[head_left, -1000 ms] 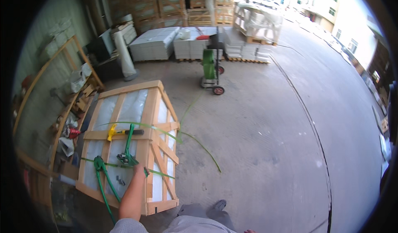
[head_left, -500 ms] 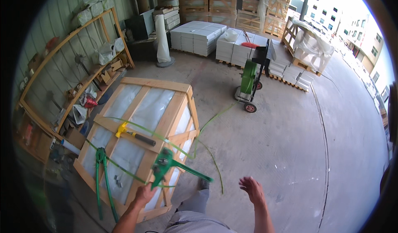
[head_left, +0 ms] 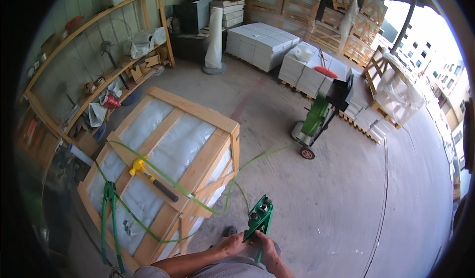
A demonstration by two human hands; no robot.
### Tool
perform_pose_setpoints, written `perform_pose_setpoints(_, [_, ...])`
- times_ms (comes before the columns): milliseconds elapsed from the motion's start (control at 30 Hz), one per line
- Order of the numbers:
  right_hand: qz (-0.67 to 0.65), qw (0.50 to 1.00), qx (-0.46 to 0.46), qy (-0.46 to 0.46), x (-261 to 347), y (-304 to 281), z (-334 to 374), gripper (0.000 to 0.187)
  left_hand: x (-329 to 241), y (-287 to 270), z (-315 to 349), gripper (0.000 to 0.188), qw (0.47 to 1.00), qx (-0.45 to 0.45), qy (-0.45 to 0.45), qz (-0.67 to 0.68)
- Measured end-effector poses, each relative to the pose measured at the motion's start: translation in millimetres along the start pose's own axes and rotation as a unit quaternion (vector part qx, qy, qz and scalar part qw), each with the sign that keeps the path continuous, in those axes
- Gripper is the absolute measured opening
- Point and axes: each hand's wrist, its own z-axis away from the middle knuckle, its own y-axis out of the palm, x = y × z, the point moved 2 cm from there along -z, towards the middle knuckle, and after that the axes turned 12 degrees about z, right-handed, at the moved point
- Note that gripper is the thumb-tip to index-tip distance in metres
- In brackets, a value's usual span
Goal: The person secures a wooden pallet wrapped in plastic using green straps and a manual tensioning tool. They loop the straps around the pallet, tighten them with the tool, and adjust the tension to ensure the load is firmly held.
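A green strapping tensioner (head_left: 259,216) is in front of me, to the right of the wooden crate, held off it. My left hand (head_left: 233,243) is closed around its near left part. My right hand (head_left: 267,247) is wrapped about its lower right part, near the handle; some fingers are hidden. On the crate (head_left: 204,181), whose goods are wrapped in clear film, lies a yellow-headed hammer (head_left: 153,179) with a dark grip. A long-handled green strapping sealer (head_left: 110,199) rests along its left side. Several small metal seals (head_left: 129,227) lie on the film. Green strap (head_left: 170,181) crosses the crate.
The strap runs over the floor toward a wheeled strap dispenser (head_left: 316,117) at the right. Behind stand white stacked slabs (head_left: 260,40) on pallets and a film-wrapped roll (head_left: 214,40). A wooden rack (head_left: 166,25) holds clutter along the left wall.
The tensioner has moved right, away from above the crate's edge, and turned more upright. My right hand, empty and spread before, has come in and taken hold of it. The view has shifted.
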Motion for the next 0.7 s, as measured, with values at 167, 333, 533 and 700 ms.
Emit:
perform_pose_setpoints(167, [-0.026, 0.998, 0.061, -0.003, 53, -22, -47, 0.039, -17, 2, -57, 0.037, 0.999, -0.04, -0.03, 0.004])
perform_pose_setpoints(333, [0.289, 0.939, 0.14, -0.125, 135, -65, -92, 0.032, -57, -8, -117, 0.035, 0.995, -0.066, -0.062, -0.028])
perform_pose_setpoints(533, [0.429, 0.895, 0.12, 0.019, 267, -75, -126, 0.033, -21, 14, -133, 0.038, 0.922, -0.37, -0.095, 0.06])
perform_pose_setpoints(700, [0.629, 0.664, 0.306, -0.264, 355, -100, -245, 0.029, 57, 76, -104, 0.029, 0.769, -0.465, -0.324, 0.296])
